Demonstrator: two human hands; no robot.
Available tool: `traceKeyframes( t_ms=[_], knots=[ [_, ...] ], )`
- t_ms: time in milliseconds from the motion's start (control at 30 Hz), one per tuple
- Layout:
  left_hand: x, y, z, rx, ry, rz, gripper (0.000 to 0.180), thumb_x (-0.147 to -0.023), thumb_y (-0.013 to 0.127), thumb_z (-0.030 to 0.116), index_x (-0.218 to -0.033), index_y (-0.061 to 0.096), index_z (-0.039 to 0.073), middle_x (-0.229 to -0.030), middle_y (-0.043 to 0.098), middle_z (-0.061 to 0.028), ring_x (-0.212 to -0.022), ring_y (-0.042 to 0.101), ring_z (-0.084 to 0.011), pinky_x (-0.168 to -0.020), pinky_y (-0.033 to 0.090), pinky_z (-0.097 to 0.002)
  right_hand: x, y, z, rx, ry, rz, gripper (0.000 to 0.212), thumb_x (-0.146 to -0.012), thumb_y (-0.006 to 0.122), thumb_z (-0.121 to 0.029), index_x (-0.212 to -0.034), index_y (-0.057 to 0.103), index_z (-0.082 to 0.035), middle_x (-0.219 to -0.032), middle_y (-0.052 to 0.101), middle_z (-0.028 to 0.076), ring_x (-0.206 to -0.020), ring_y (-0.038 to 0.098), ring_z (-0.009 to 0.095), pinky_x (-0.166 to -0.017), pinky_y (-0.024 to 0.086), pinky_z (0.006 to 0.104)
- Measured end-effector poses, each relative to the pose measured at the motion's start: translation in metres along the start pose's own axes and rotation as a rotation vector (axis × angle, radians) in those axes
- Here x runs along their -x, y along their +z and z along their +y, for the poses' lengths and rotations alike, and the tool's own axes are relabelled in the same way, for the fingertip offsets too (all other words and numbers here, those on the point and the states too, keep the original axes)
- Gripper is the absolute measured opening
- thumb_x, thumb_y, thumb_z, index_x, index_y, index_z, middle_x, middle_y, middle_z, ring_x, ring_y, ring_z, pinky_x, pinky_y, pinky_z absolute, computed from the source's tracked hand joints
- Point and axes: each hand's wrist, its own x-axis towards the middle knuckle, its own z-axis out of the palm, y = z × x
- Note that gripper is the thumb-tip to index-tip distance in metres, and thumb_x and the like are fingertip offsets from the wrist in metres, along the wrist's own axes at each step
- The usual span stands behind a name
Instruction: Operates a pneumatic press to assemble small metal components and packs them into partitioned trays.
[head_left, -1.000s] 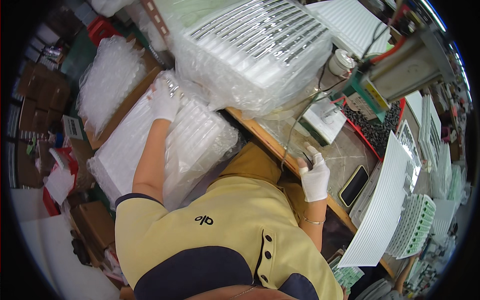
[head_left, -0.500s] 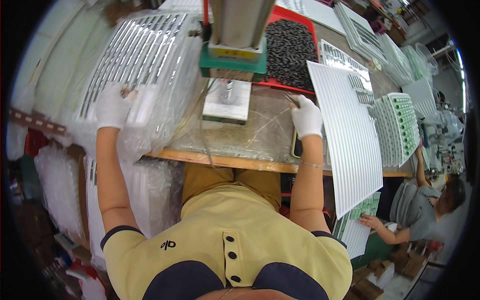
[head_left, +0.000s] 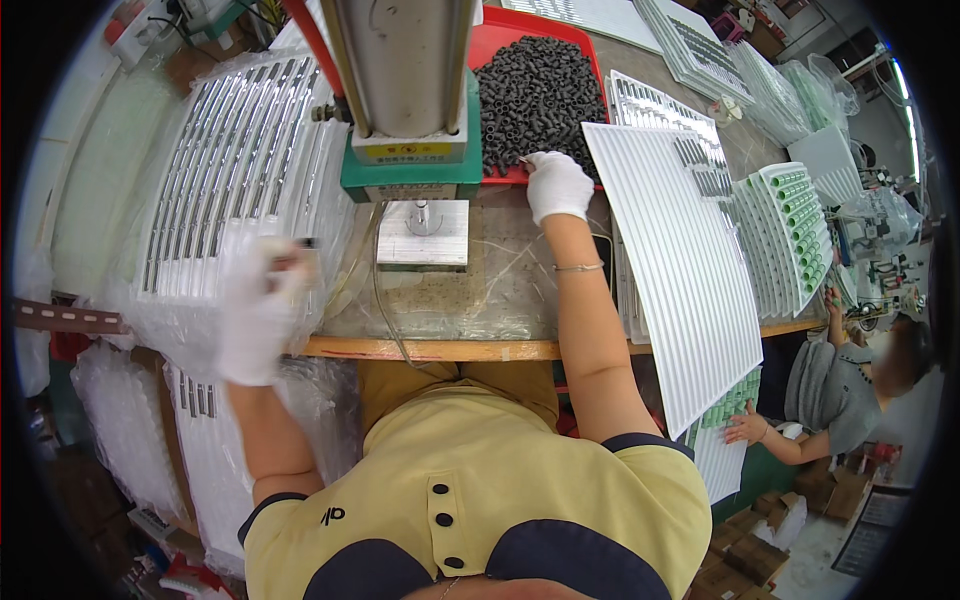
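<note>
My left hand (head_left: 258,310), in a white glove and blurred by motion, pinches a small dark part just off the stack of clear ribbed trays (head_left: 230,170) at the bench's left. My right hand (head_left: 556,184), also white-gloved, rests at the near edge of the red tray (head_left: 500,45) heaped with small black cylindrical parts (head_left: 535,90); its fingers curl down onto them, and what they grip is hidden. Between my hands a press with a grey column and green base (head_left: 405,150) stands over a metal block (head_left: 420,232).
White ribbed trays (head_left: 690,270) lean at my right, and trays holding green parts (head_left: 790,230) lie beyond. A seated person (head_left: 850,390) works at the lower right. More tray stacks lie at the bench's far side, and bagged trays (head_left: 120,430) sit below left.
My view swung from the left stacks to the press. My left hand drew back from the clear trays toward me with a small part. My right hand reached forward to the red tray.
</note>
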Motion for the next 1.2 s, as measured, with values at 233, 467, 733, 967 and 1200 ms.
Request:
traceKeyframes(
  t_ms=[233, 467, 733, 967, 1200],
  knots=[
    [-0.019, 0.122, 0.006, 0.260, -0.189, -0.216, 0.018, -0.089, 0.064, 0.016, -0.101, 0.057, 0.004, -0.088, 0.068, -0.0112, -0.074, 0.067, -0.0236, -0.070, 0.051, -0.0330, 0.079, -0.075, 0.001, -0.625, -0.297, -0.087, 0.020, -0.081, 0.067, -0.024, -0.096, 0.074, -0.012, -0.093, 0.069, 0.013, -0.088, 0.065, 0.030, -0.079, 0.051, 0.0387],
    [-0.008, 0.146, 0.009, 0.183, 0.087, -0.191, 0.019, -0.088, 0.066, 0.014, -0.101, 0.056, 0.005, -0.088, 0.067, -0.0104, -0.078, 0.065, -0.0196, -0.071, 0.051, -0.0324, 0.103, -0.100, -0.010, -0.303, -0.298, -0.113, 0.017, -0.081, 0.067, -0.023, -0.094, 0.075, -0.015, -0.087, 0.068, 0.012, -0.085, 0.065, 0.030, -0.074, 0.052, 0.0386],
    [-0.004, 0.173, -0.019, 0.231, 0.224, -0.113, 0.026, -0.085, 0.068, 0.009, -0.107, 0.056, 0.003, -0.085, 0.066, -0.0093, -0.078, 0.065, -0.0164, -0.072, 0.051, -0.0306, 0.106, -0.115, -0.023, 0.002, -0.437, -0.184, 0.017, -0.085, 0.061, -0.025, -0.094, 0.068, -0.013, -0.090, 0.067, 0.011, -0.087, 0.066, 0.031, -0.074, 0.053, 0.0440],
    [-0.005, 0.161, -0.017, 0.917, -0.157, -0.257, 0.017, -0.088, 0.065, 0.001, -0.104, 0.059, 0.002, -0.107, 0.063, -0.0049, -0.092, 0.067, -0.0173, -0.073, 0.051, -0.0242, 0.040, -0.164, 0.092, -0.188, 0.069, -0.150, 0.023, -0.091, 0.056, -0.021, -0.106, 0.070, -0.010, -0.097, 0.070, 0.015, -0.089, 0.066, 0.033, -0.081, 0.052, 0.0373],
    [-0.009, 0.161, -0.003, 0.879, -0.381, -0.404, 0.026, -0.081, 0.063, -0.013, -0.103, 0.058, 0.001, -0.111, 0.063, -0.0094, -0.105, 0.064, -0.0204, -0.083, 0.053, -0.0271, -0.020, -0.075, 0.260, -0.061, 0.606, -0.022, 0.040, -0.081, 0.058, -0.038, -0.112, 0.069, -0.014, -0.120, 0.064, 0.016, -0.113, 0.061, 0.033, -0.096, 0.047, 0.0442]
  ],
)
